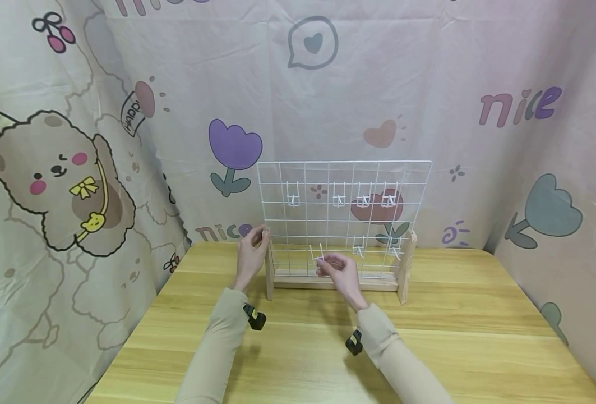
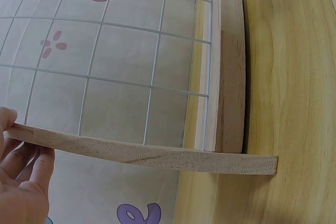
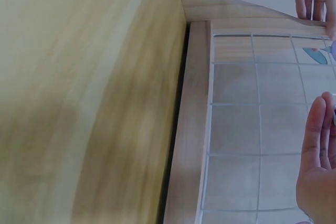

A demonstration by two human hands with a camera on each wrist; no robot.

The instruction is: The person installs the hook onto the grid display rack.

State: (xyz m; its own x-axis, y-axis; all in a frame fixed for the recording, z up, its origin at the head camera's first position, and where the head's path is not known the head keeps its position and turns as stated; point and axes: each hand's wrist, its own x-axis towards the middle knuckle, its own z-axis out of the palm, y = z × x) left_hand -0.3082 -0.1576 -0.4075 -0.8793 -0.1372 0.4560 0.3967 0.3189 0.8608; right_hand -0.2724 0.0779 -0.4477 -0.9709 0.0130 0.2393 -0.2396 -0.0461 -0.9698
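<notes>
A white wire grid panel (image 1: pixel 345 161) stands upright in a wooden base. My left hand (image 1: pixel 251 255) grips the top of the base's left wooden post (image 1: pixel 269 278), thumb on one side and fingers on the other in the left wrist view. Low on the grid, left of its middle, my right hand (image 1: pixel 342 275) pinches a white wire hook (image 1: pixel 321 249) whose two prongs point up against the wires. Only part of the right hand shows in its wrist view, at the right edge. Several similar hooks (image 1: pixel 339 200) hang on the upper grid, with others (image 1: pixel 359 249) lower right.
The wooden crossbar (image 1: pixel 287 283) and right post (image 1: pixel 406 275) rest on a wood-grain table (image 1: pixel 469 314). Printed curtains (image 1: pixel 429 67) surround the back and sides. Small black devices (image 1: pixel 255 317) are worn at both wrists.
</notes>
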